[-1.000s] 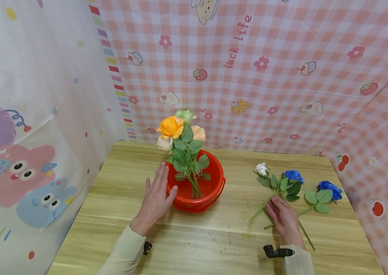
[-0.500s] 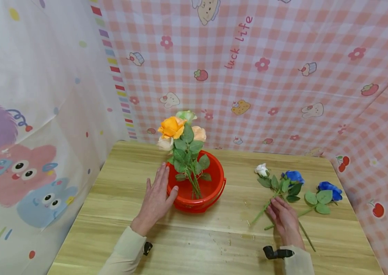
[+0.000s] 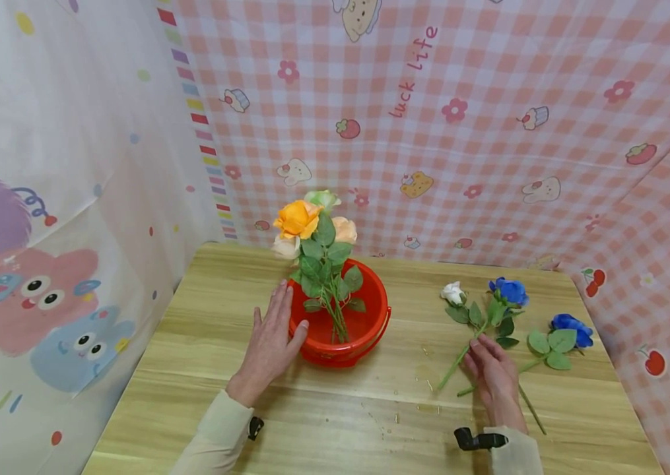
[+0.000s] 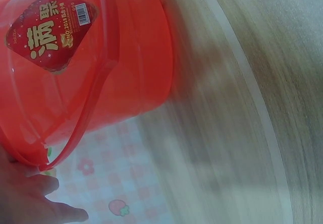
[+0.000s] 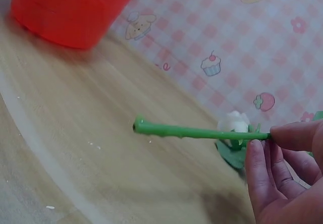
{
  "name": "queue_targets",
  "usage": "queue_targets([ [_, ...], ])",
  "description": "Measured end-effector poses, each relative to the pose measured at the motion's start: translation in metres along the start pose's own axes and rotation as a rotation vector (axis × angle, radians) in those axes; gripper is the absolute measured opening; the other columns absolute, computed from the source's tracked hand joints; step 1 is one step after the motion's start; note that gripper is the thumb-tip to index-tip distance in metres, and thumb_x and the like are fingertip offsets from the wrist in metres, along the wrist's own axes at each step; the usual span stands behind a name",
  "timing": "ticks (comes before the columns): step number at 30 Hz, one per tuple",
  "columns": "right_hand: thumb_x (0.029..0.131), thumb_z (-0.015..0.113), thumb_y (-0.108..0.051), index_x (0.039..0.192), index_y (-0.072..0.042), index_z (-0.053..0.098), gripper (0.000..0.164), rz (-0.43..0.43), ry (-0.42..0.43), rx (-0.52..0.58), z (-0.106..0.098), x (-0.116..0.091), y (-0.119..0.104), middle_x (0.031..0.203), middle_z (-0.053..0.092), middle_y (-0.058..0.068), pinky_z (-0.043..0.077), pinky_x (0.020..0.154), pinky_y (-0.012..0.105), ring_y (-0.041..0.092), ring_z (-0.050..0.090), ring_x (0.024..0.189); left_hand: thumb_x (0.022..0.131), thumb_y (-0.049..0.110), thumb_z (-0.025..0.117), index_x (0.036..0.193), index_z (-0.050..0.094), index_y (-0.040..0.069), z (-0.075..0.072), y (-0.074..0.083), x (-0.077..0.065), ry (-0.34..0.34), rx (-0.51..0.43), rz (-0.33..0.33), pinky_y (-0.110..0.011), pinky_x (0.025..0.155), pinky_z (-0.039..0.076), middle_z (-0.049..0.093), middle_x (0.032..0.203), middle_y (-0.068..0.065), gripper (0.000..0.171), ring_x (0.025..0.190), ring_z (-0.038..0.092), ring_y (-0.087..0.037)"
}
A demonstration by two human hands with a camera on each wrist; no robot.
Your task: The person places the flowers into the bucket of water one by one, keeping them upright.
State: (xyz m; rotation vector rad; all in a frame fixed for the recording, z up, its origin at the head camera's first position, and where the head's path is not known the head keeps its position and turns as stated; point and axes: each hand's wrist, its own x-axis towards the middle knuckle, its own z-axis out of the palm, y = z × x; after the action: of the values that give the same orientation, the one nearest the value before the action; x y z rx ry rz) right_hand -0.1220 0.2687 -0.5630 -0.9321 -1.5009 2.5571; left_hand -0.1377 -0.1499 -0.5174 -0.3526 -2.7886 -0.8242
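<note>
A red bucket stands on the table with several roses in it, an orange rose foremost. My left hand rests against the bucket's left side, fingers extended along the rim; in the left wrist view its fingertips lie by the handle's end. On the right, my right hand pinches the green stem of a blue rose between thumb and fingers. The stem's cut end points left, towards the bucket. Just left of the blue bloom lies a white rose.
Another blue rose lies further right, with green leaves. Small water drops dot the wooden table between the hands. A checked pink cloth hangs behind the table, and a white printed cloth at the left.
My right hand has closed its thumb and fingers on the blue rose's stem, and the bloom has lifted and shifted slightly. The left hand and bucket have stayed put.
</note>
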Motion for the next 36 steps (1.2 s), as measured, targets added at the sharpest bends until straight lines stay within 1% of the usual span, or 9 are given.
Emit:
queue_targets([
  [6, 0.101, 0.066, -0.007, 0.108, -0.02, 0.073, 0.016, -0.036, 0.013, -0.068, 0.008, -0.006, -0.007, 0.097, 0.073, -0.008, 0.058, 0.08, 0.019, 0.005, 0.071, 0.084, 0.106, 0.038, 0.047, 0.162, 0.026, -0.002, 0.0, -0.001, 0.0, -0.004, 0.006, -0.002, -0.077, 0.115, 0.018, 0.017, 0.172, -0.013, 0.072, 0.155, 0.024, -0.039],
  [12, 0.101, 0.065, -0.007, 0.127, -0.01, 0.067, 0.026, -0.075, 0.031, -0.084, 0.018, -0.011, -0.013, 0.099, 0.072, -0.008, 0.058, 0.081, 0.02, 0.007, 0.07, 0.089, 0.106, 0.038, 0.047, 0.162, 0.025, -0.002, 0.0, -0.001, 0.0, -0.014, 0.005, -0.009, -0.076, 0.115, 0.017, 0.016, 0.172, -0.013, 0.072, 0.155, 0.022, -0.038],
  [14, 0.101, 0.065, -0.005, 0.125, -0.011, 0.069, 0.025, -0.09, 0.031, -0.081, 0.021, -0.012, -0.014, 0.097, 0.072, -0.008, 0.058, 0.081, 0.02, 0.008, 0.071, 0.09, 0.106, 0.038, 0.047, 0.162, 0.025, -0.002, 0.0, -0.001, 0.0, -0.016, 0.005, -0.01, -0.076, 0.115, 0.017, 0.016, 0.172, -0.013, 0.073, 0.155, 0.022, -0.038],
  [17, 0.101, 0.064, -0.004, 0.115, -0.016, 0.074, 0.021, -0.112, 0.025, -0.076, 0.025, -0.015, -0.017, 0.095, 0.072, -0.009, 0.058, 0.08, 0.02, 0.008, 0.071, 0.091, 0.106, 0.039, 0.046, 0.162, 0.025, -0.002, -0.001, 0.0, 0.0, -0.019, 0.0, -0.013, -0.076, 0.116, 0.016, 0.016, 0.172, -0.013, 0.073, 0.156, 0.022, -0.038],
  [20, 0.1, 0.065, -0.004, 0.109, -0.02, 0.076, 0.021, -0.143, 0.019, -0.078, 0.03, -0.019, -0.02, 0.098, 0.073, -0.006, 0.058, 0.079, 0.02, 0.009, 0.07, 0.092, 0.106, 0.039, 0.046, 0.162, 0.025, -0.002, -0.001, 0.0, 0.0, -0.019, -0.005, -0.013, -0.075, 0.116, 0.015, 0.016, 0.172, -0.013, 0.073, 0.156, 0.022, -0.039],
  [25, 0.098, 0.069, -0.005, 0.117, -0.013, 0.075, 0.021, -0.199, 0.009, -0.096, 0.038, -0.026, -0.024, 0.102, 0.072, -0.003, 0.059, 0.078, 0.021, 0.009, 0.07, 0.09, 0.106, 0.038, 0.047, 0.162, 0.025, -0.002, -0.001, 0.0, 0.0, -0.015, -0.002, -0.011, -0.076, 0.116, 0.015, 0.016, 0.172, -0.013, 0.073, 0.155, 0.023, -0.039],
  [29, 0.096, 0.072, -0.006, 0.128, -0.006, 0.072, 0.031, -0.233, 0.0, -0.108, 0.044, -0.032, -0.028, 0.103, 0.072, -0.002, 0.059, 0.078, 0.021, 0.007, 0.07, 0.089, 0.106, 0.037, 0.049, 0.162, 0.026, -0.002, -0.001, 0.0, 0.0, -0.011, 0.002, -0.011, -0.076, 0.116, 0.016, 0.016, 0.172, -0.013, 0.072, 0.155, 0.023, -0.038],
  [32, 0.095, 0.073, -0.007, 0.131, -0.003, 0.07, 0.037, -0.255, -0.009, -0.112, 0.048, -0.036, -0.03, 0.105, 0.072, -0.001, 0.059, 0.078, 0.021, 0.007, 0.07, 0.09, 0.105, 0.036, 0.05, 0.162, 0.026, -0.003, -0.001, 0.0, 0.0, -0.007, 0.003, -0.008, -0.076, 0.115, 0.017, 0.017, 0.172, -0.013, 0.072, 0.155, 0.023, -0.039],
  [36, 0.096, 0.072, -0.005, 0.124, -0.006, 0.074, 0.028, -0.293, -0.016, -0.107, 0.054, -0.042, -0.032, 0.105, 0.07, -0.001, 0.059, 0.078, 0.022, 0.008, 0.069, 0.091, 0.105, 0.037, 0.048, 0.162, 0.026, -0.003, -0.001, 0.0, 0.0, -0.008, 0.002, -0.008, -0.076, 0.115, 0.016, 0.017, 0.172, -0.013, 0.072, 0.155, 0.023, -0.039],
])
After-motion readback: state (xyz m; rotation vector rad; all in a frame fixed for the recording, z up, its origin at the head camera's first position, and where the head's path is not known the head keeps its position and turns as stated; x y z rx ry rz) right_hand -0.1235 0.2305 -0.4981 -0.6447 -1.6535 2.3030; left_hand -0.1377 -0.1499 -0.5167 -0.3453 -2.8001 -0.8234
